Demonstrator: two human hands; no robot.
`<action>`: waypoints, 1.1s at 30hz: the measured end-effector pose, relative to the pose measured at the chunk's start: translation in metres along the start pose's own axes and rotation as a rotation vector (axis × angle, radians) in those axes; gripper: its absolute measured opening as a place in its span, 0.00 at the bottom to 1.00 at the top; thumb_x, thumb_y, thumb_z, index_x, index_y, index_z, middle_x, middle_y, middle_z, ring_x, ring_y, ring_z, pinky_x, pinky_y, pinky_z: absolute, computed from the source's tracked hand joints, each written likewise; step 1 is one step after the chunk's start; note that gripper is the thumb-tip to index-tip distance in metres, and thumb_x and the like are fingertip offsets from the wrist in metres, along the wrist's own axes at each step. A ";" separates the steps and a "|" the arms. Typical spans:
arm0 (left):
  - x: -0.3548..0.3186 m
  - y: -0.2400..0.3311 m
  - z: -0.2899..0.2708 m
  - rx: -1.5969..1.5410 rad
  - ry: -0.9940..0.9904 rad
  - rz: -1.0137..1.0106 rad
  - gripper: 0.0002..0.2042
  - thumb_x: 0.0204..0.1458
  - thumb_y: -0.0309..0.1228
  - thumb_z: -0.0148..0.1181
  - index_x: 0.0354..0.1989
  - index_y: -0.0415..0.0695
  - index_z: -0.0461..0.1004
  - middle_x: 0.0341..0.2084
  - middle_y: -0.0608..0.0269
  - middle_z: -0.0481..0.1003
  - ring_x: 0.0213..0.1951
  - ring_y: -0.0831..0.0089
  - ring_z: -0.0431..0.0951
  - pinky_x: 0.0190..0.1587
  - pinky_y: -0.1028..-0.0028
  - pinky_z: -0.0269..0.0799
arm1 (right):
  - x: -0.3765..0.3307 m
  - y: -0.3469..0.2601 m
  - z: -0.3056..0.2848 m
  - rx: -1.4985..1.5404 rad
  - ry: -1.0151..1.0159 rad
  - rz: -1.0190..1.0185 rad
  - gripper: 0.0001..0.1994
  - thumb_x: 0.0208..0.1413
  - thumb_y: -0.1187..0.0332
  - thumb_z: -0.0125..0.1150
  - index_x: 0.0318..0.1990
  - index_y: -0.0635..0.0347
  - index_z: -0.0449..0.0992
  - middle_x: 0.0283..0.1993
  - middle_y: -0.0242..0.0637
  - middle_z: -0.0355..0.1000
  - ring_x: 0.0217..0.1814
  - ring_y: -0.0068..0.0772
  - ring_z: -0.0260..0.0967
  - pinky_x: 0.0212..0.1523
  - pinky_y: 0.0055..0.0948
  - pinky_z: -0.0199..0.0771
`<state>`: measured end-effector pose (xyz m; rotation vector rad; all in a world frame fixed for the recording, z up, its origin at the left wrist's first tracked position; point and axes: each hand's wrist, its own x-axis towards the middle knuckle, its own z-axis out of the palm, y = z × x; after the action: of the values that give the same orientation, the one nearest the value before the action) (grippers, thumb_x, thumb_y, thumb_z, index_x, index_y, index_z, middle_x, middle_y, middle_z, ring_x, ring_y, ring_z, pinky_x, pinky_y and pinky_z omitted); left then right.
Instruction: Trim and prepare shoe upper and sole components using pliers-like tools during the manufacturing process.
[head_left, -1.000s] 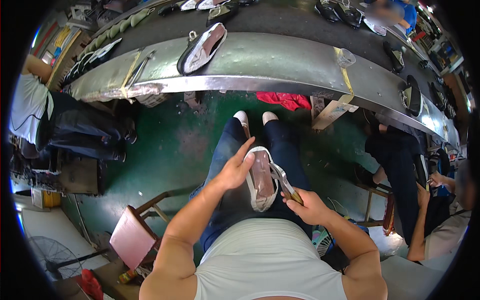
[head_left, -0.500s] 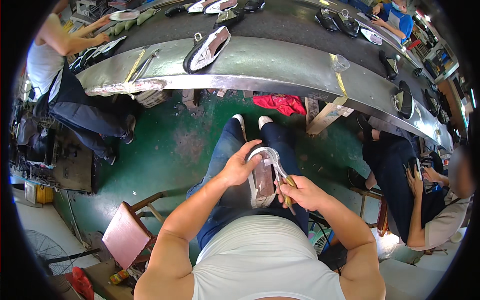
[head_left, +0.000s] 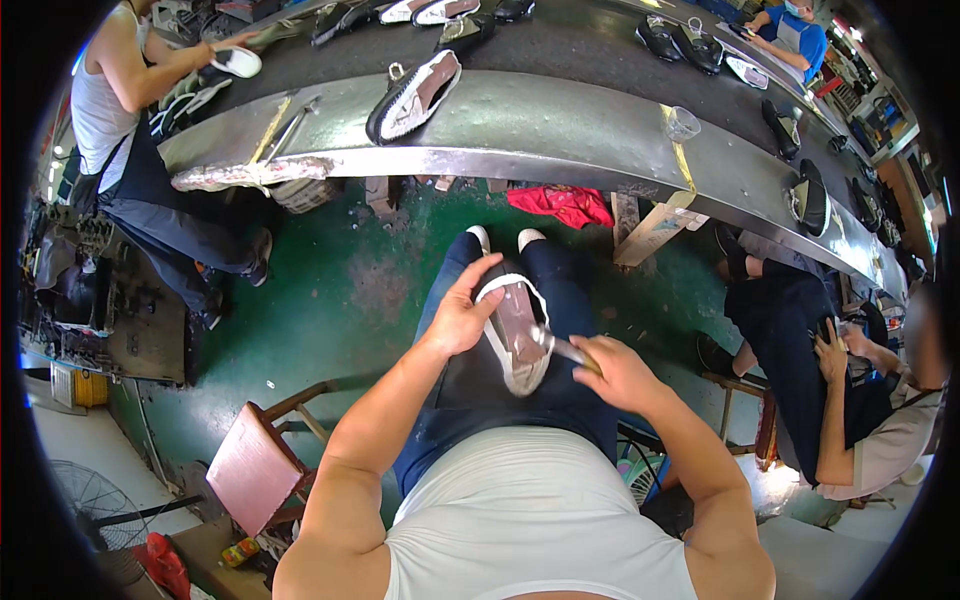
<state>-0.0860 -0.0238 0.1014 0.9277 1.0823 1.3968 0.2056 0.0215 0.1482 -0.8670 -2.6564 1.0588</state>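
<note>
**Shoe on lap, tool at its middle**

Left hand (head_left: 458, 322) cups the shoe's (head_left: 517, 335) left edge, fingers curled round it. Shoe lies sole-up on the lap, long axis running away from the body. Right hand (head_left: 618, 372) fisted on a tool (head_left: 556, 344), tip touching the sole.

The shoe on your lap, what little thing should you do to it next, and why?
Probably draw the tool a little further along the shoe. The left hand steadies the shoe sole-up on the lap, and the right hand has the tool's tip on the sole near its middle, so the rest likely remains.
</note>
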 end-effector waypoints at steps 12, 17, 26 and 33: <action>-0.042 -0.012 0.039 0.979 -0.386 0.282 0.46 0.44 0.28 0.69 0.70 0.35 0.48 0.70 0.35 0.46 0.70 0.42 0.53 0.72 0.57 0.48 | 0.048 0.045 0.104 1.805 -0.075 0.998 0.26 0.70 0.44 0.41 0.48 0.59 0.74 0.37 0.34 0.77 0.36 0.32 0.77 0.29 0.27 0.76; -0.044 -0.056 0.039 0.518 -0.045 0.092 0.34 0.63 0.56 0.42 0.68 0.40 0.60 0.74 0.46 0.31 0.72 0.55 0.48 0.72 0.63 0.46 | 0.052 0.040 0.101 1.653 -0.203 0.987 0.21 0.71 0.49 0.41 0.48 0.57 0.74 0.40 0.36 0.77 0.39 0.34 0.79 0.34 0.35 0.83; -0.025 -0.077 0.047 0.237 0.205 -0.304 0.39 0.66 0.62 0.26 0.49 0.41 0.78 0.43 0.59 0.72 0.48 0.69 0.69 0.59 0.69 0.63 | 0.055 0.023 0.120 1.627 0.075 1.138 0.19 0.72 0.51 0.42 0.48 0.57 0.72 0.38 0.35 0.75 0.35 0.34 0.76 0.32 0.36 0.80; -0.036 -0.042 0.056 0.539 0.180 -0.183 0.38 0.67 0.59 0.25 0.50 0.38 0.77 0.57 0.44 0.66 0.63 0.54 0.62 0.67 0.62 0.54 | 0.053 0.018 0.108 1.546 0.096 1.099 0.18 0.71 0.52 0.45 0.50 0.58 0.71 0.45 0.39 0.74 0.42 0.36 0.75 0.39 0.43 0.80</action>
<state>-0.0168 -0.0534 0.0776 1.0596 1.6860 1.0666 0.1336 -0.0002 0.0528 -1.6178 -0.4194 2.4048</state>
